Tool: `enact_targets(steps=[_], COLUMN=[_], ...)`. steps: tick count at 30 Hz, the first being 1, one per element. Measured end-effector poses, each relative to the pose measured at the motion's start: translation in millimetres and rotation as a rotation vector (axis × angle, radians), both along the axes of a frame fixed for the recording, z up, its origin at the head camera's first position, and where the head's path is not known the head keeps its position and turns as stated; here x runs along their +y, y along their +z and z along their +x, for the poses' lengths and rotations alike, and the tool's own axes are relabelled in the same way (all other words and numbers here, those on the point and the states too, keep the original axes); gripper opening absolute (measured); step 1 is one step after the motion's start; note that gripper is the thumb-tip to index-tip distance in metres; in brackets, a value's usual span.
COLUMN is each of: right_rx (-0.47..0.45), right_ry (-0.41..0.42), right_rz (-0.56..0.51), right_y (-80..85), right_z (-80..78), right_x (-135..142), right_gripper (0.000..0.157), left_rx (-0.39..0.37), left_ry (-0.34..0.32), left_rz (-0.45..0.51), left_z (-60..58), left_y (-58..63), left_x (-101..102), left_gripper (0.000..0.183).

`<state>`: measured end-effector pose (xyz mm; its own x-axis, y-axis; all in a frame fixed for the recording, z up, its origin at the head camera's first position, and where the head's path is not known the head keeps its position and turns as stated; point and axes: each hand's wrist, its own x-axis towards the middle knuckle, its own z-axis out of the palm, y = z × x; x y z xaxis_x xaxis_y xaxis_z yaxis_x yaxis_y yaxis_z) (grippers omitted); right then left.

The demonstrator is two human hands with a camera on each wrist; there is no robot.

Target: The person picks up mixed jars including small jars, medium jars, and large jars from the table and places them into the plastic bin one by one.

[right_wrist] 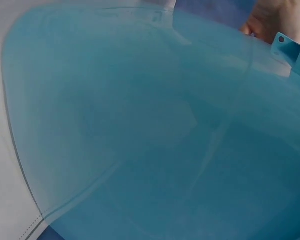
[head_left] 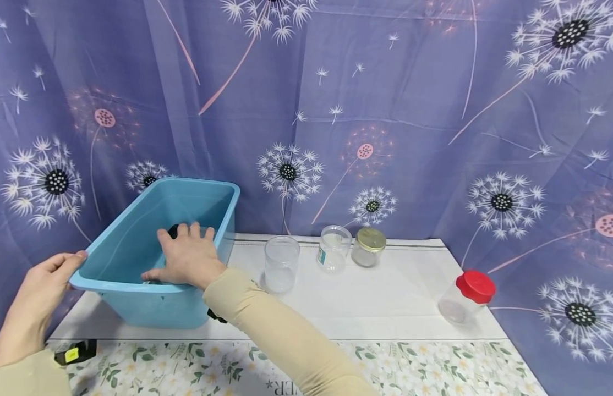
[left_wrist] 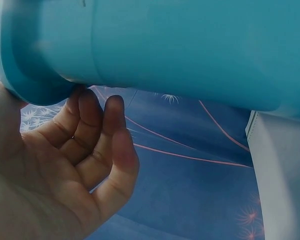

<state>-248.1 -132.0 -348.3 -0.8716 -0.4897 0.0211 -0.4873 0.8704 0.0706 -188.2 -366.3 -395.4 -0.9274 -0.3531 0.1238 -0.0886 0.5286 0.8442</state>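
A light-blue plastic bin (head_left: 160, 308) stands at the left end of the table. My left hand (head_left: 41, 300) grips its near left corner, thumb over the rim and fingers curled beneath, as the left wrist view also shows. My right hand (head_left: 190, 256) reaches over the near side into the bin, its fingers spread and palm down. A dark thing (head_left: 173, 231) shows beside those fingers, mostly covered by the hand; its kind cannot be made out. In the right wrist view the bin's wall (right_wrist: 140, 125) fills most of the picture and hides the right hand's fingers.
Right of the bin stand a clear cup (head_left: 282, 265), a clear jar (head_left: 334, 250) without a lid and a jar with a gold lid (head_left: 369, 247). A red-lidded jar (head_left: 467, 297) stands at the far right. A patterned purple curtain (head_left: 405, 110) hangs behind the white table (head_left: 366, 308).
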Motion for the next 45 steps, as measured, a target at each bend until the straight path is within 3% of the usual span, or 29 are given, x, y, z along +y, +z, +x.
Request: enact_targets(steps=[7,14,22,29,37,45], right_rx=[0.017,0.081,0.127,0.219,0.246,0.292], right_ry=[0.000,0.081,0.169,0.270,0.239,0.063], right_rz=[-0.177,-0.424,-0.676,-0.861,-1.010,-1.131], right_y=[3.3,9.0,26.3,22.7,5.5,-9.3], right_z=[-0.9,2.8,14.6,30.7,40.0,35.4], right_x=[5,26,69,130,204,273], right_gripper=[0.068,0.044,0.034,0.032,0.032,0.028], left_rx=[-0.004,0.002,-0.015,0.003,0.018,0.010], left_ry=[0.004,-0.003,-0.001,-0.004,-0.012,-0.003], left_rz=[-0.005,-0.004,-0.013,0.011,0.023,0.008], left_z=[-0.3,-1.1,-1.4,0.3,0.5,-0.6], left_y=[-0.6,-2.3,-0.4,-1.9,-5.2,-4.9], left_x=[-1,-2,-1,-1,1,-1], left_gripper=[0.038,0.040,0.046,0.037,0.033,0.039])
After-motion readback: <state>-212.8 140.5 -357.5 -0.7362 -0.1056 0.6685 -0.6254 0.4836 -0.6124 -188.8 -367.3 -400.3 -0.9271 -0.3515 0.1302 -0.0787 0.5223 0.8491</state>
